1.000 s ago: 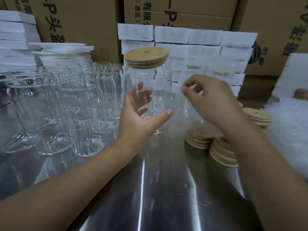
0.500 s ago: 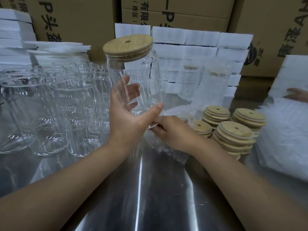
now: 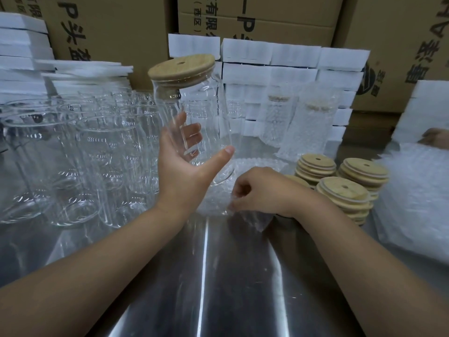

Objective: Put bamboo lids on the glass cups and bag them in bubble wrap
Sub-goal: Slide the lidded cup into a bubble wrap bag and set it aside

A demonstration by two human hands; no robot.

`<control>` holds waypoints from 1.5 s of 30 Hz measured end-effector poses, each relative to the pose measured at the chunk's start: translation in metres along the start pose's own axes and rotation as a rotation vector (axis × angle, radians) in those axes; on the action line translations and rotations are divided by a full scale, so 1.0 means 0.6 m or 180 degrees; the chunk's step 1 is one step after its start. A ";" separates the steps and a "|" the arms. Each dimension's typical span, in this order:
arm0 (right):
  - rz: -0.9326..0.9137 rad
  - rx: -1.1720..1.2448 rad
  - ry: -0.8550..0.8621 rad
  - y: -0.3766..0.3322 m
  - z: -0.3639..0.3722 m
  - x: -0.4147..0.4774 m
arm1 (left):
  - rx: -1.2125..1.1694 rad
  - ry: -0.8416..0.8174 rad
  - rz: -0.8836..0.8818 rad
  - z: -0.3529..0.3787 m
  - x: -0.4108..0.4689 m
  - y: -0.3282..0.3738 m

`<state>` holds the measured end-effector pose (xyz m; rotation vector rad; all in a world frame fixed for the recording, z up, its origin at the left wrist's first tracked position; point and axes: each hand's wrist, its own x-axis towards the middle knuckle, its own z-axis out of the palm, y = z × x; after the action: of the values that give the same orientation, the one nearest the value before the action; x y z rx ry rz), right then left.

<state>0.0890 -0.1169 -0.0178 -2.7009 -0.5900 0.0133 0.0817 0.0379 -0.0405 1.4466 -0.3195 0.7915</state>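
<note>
The left hand (image 3: 181, 171) holds the lidded glass cup (image 3: 194, 117) aloft, fingers curled around it. The right hand (image 3: 262, 190) pinches a bubble wrap bag (image 3: 218, 203) on the steel table (image 3: 218, 276).

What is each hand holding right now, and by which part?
The left hand grips the lidded glass cup around its lower body. The right hand pinches the near edge of a bubble wrap bag.

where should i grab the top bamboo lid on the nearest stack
Take the top bamboo lid by its rim, from above, pinching across opposite edges. It lies roughly flat on the nearest stack, with other stacks close behind, so only the rim offers a grip. The right hand, pinching the bubble wrap bag, is closest; the left hand holds the lidded glass cup.
</note>
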 end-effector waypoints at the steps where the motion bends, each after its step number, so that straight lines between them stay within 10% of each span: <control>1: 0.0025 0.0076 -0.0010 0.000 -0.002 0.000 | 0.0018 -0.0005 -0.0022 0.000 0.000 -0.001; 20: -0.0013 0.1052 0.1310 -0.009 -0.004 0.007 | 0.0162 -0.0167 -0.0150 0.003 -0.005 0.003; 33: -0.0189 0.1642 0.1134 -0.020 -0.006 -0.004 | 0.0309 -0.0875 -0.0503 0.006 -0.004 -0.008; 45: 0.0026 0.1991 0.2370 -0.016 -0.007 0.005 | 0.0838 -0.1457 -0.0465 0.007 -0.010 -0.008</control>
<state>0.0883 -0.1090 -0.0102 -1.8978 -0.2702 -0.6580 0.0821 0.0323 -0.0474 1.8765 -0.4618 0.3856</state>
